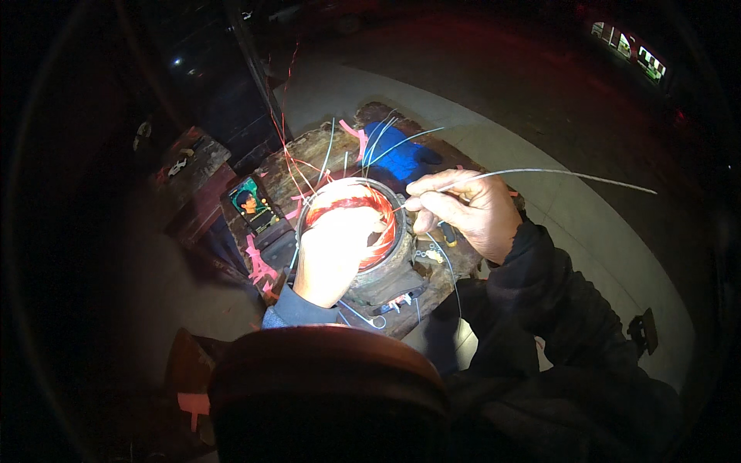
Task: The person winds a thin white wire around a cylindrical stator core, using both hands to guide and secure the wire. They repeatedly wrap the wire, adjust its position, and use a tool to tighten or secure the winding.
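A motor stator (404,245) with a ring of red-brown copper windings (384,202) lies with its round opening facing up. My left hand (333,251) reaches over its near rim into the opening; glare washes out its fingers, and what they hold cannot be made out. At the right rim, my right hand (471,208) is closed in a pinch by the windings. A long thin grey wire or sleeve (571,174) passes through its fingers and sticks out far to the right. Red wires (289,158) and several pale leads (378,139) rise from the stator's far side.
The stator stands on a worn wooden bench (309,147). Behind it lies a blue cloth or glove (397,158). Pink strips (258,262) and a dark box with a picture (253,204) are on the left. Small metal rings (432,253) lie on the right. Surroundings are dark.
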Demonstrator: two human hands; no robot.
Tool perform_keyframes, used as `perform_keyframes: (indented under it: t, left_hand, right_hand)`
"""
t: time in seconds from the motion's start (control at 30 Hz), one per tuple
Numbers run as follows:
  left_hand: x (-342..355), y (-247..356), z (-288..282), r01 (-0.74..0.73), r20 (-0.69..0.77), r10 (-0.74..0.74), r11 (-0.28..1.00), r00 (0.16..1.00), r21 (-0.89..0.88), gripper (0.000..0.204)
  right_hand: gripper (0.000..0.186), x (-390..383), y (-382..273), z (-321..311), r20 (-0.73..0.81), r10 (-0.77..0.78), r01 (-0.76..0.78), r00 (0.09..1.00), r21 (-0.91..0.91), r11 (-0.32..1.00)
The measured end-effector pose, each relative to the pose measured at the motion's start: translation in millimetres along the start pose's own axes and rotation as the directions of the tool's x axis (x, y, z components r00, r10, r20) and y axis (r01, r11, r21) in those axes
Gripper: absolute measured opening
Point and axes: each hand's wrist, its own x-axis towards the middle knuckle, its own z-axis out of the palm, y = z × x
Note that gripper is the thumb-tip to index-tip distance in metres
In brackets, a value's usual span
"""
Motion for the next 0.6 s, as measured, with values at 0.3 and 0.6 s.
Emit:
perform_keyframes:
  t: [0.3, 0.6]
  left_hand:
    - [-0.1, -0.8, 0.6, 0.010, -0.012, -0.010, 0.999, 1.000, -0.052, 0.016]
    - [4.0, 1.6, -16.8, -0.290, 0.165, 0.247, 0.896, 0.955, 0.336, 0.021]
  right_hand:
    - [0.020, 0.1, 20.4, 24.0, -0.219, 0.059, -0.041, 0.974, 0.089, 0.995]
    - [0.021, 9.8, 16.9, 17.7, -0.021, 0.070, -0.068, 0.997, 0.084, 0.994]
